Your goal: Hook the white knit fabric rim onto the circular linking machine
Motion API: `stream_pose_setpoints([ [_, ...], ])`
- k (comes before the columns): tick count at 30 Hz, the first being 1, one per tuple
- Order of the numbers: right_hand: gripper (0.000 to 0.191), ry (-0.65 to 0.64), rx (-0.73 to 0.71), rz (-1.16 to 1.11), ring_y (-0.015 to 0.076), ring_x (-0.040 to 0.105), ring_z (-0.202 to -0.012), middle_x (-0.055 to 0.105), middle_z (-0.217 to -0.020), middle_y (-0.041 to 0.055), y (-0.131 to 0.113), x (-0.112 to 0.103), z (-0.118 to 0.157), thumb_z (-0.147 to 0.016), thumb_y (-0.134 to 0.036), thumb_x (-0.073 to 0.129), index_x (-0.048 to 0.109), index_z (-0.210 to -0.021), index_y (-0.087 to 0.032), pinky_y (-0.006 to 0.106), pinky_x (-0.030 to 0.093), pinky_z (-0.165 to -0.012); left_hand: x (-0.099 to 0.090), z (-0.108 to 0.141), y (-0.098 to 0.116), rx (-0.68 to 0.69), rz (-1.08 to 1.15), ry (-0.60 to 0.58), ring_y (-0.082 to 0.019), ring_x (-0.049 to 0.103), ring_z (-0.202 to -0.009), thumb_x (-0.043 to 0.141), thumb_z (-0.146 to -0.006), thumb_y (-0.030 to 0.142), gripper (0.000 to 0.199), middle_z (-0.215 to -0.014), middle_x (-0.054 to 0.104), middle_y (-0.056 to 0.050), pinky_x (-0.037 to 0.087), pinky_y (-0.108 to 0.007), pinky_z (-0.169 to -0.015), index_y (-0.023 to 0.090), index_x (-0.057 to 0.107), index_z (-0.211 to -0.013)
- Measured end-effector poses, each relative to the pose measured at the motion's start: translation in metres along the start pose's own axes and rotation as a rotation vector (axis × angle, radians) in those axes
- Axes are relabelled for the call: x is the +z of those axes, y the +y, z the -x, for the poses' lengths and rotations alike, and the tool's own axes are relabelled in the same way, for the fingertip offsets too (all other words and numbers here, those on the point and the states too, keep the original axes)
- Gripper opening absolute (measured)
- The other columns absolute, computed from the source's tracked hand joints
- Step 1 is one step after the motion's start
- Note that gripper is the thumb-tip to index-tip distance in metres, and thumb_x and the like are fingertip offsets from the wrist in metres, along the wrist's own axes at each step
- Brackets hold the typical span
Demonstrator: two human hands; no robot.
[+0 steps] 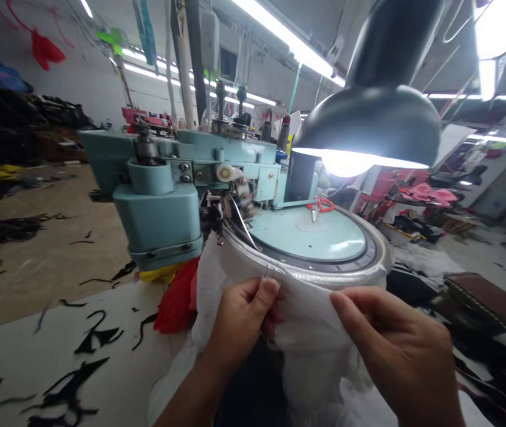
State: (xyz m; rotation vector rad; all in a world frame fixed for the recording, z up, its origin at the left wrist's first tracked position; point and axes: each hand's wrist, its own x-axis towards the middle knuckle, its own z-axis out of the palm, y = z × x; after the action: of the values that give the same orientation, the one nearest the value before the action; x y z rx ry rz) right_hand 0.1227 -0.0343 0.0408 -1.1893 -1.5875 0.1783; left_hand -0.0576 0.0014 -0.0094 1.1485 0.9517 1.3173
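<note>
White knit fabric (310,320) hangs from the toothed rim (306,276) of a round dial linking machine (157,213). My left hand (248,308) pinches the fabric's upper edge just below the front of the rim, thumb on top. To its right, my right hand (395,338) holds the same edge between thumb and fingers. Between the two hands the edge is stretched along the rim. Red-handled scissors (322,206) lie at the back of the pale green dial plate (324,240).
A dark lamp (368,127) hangs low over the dial's right side. Red cloth (177,299) lies below the machine head. Black fabric scraps (73,382) litter the floor at left. A brown-topped stool or box (493,302) stands at right.
</note>
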Motion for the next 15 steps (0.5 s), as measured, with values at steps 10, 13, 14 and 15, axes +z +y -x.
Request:
stream_pose_setpoints([
  [10, 0.019, 0.115, 0.053, 0.007, 0.0086, 0.054, -0.050, 0.061, -0.059, -0.0036, 0.015, 0.014, 0.005, -0.083, -0.035, 0.072, 0.066, -0.071, -0.021, 0.016, 0.044, -0.048, 0.011, -0.002, 0.004, 0.066, -0.133, -0.019, -0.008, 0.051, -0.043, 0.063, -0.083, 0.063, 0.054, -0.055, 0.062, -0.003, 0.038, -0.017, -0.042, 0.011, 0.065, -0.068],
  [13, 0.022, -0.088, 0.190, 0.090, 0.0093, 0.051, -0.046, 0.057, -0.054, -0.0034, 0.045, -0.008, 0.022, -0.080, -0.040, 0.072, 0.067, -0.071, -0.020, 0.018, 0.042, -0.044, 0.009, -0.007, 0.006, 0.028, -0.147, -0.016, -0.007, 0.050, -0.042, 0.065, -0.080, 0.065, 0.055, -0.056, 0.063, -0.004, 0.037, -0.017, -0.041, 0.011, 0.064, -0.066],
  [14, 0.025, -0.207, 0.276, 0.050, 0.0095, 0.051, -0.043, 0.057, -0.053, -0.0034, 0.053, -0.017, 0.026, -0.083, -0.043, 0.070, 0.067, -0.073, -0.020, 0.018, 0.041, -0.042, 0.008, -0.007, 0.007, 0.007, -0.151, -0.022, -0.008, 0.051, -0.042, 0.066, -0.080, 0.065, 0.056, -0.057, 0.064, -0.004, 0.037, -0.017, -0.041, 0.011, 0.064, -0.066],
  [15, 0.028, -0.314, 0.357, -0.025, 0.0098, 0.051, -0.041, 0.058, -0.054, -0.0031, 0.058, -0.026, 0.029, -0.086, -0.046, 0.065, 0.067, -0.076, -0.020, 0.019, 0.041, -0.040, 0.008, -0.006, 0.008, -0.013, -0.149, -0.026, -0.008, 0.052, -0.042, 0.066, -0.079, 0.065, 0.055, -0.057, 0.064, -0.004, 0.037, -0.017, -0.040, 0.011, 0.065, -0.067],
])
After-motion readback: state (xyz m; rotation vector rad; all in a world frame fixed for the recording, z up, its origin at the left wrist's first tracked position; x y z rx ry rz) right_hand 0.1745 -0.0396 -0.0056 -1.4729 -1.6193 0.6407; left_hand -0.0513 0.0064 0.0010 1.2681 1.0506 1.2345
